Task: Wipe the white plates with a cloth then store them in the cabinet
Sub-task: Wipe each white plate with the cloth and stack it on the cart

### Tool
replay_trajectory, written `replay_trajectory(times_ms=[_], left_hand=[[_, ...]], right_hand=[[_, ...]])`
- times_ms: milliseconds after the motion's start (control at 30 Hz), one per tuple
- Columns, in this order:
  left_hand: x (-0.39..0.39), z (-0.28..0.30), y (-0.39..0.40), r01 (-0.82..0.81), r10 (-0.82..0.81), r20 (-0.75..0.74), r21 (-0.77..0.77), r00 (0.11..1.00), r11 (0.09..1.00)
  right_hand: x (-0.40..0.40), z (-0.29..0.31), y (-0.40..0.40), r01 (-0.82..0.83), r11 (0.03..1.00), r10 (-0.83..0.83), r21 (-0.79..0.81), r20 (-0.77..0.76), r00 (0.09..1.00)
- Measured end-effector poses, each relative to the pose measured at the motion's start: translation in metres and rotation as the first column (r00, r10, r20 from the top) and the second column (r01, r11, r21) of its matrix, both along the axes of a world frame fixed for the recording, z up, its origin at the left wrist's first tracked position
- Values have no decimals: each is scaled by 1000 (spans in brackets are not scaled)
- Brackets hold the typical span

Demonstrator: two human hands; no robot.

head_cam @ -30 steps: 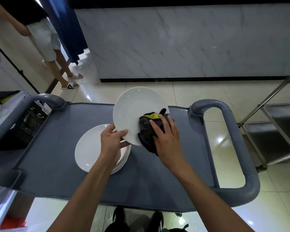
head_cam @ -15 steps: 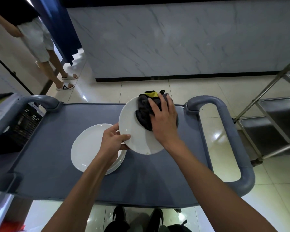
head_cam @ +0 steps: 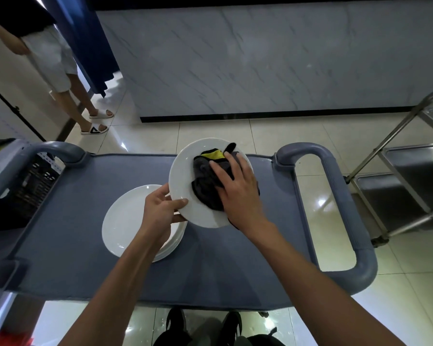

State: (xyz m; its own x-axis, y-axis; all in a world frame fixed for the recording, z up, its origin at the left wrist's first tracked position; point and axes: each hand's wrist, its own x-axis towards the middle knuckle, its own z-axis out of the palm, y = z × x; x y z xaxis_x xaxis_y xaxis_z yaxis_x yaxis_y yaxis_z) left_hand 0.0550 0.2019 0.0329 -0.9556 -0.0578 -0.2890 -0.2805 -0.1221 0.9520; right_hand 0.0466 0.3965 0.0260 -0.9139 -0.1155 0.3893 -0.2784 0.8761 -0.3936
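White plate (head_cam: 185, 186), face tilted toward the camera, pinched by left hand (head_cam: 160, 211); right hand (head_cam: 238, 193) presses cloth (head_cam: 208, 181) flat.

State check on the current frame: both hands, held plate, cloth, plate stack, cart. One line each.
left hand: gripping the held plate's near-left rim.
right hand: pressing the cloth onto the plate.
held plate: lifted and tilted above the cart.
cloth: bunched on the plate face, under the right hand.
plate stack: lying flat on the cart, untouched.
cart: carrying the stack on its grey top.
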Motion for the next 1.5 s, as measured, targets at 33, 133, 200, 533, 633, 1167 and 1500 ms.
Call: replay_trajectory(times_ms=[33, 133, 200, 533, 633, 1167, 1500], left_hand=[[0, -1, 0, 0, 0, 8, -5, 1000, 1000], [2, -4, 0, 2, -2, 17, -15, 1000, 1000], [3, -4, 0, 9, -8, 15, -15, 1000, 1000], [0, -4, -12, 7, -7, 18, -24, 1000, 1000], [-2, -3, -14, 17, -17, 5, -18, 1000, 1000], [-11, 7, -11, 109, -105, 108, -33, 989, 994], [-28, 0, -28, 181, -288, 406, 282, 867, 942]], right_hand=[[-4, 3, 4, 34, 999, -34, 4, 7, 999], [-11, 8, 19, 95, 995, -94, -24, 21, 995], [-13, 9, 30, 111, 985, -102, -130, 72, 992], [-10, 17, 52, 134, 840, -25, -526, 210, 977], [-12, 21, 56, 117, 807, 23, -579, 228, 973], [-4, 19, 44, 144, 675, -2, -724, 194, 981], [17, 17, 42, -17, 806, -40, -591, -83, 996]])
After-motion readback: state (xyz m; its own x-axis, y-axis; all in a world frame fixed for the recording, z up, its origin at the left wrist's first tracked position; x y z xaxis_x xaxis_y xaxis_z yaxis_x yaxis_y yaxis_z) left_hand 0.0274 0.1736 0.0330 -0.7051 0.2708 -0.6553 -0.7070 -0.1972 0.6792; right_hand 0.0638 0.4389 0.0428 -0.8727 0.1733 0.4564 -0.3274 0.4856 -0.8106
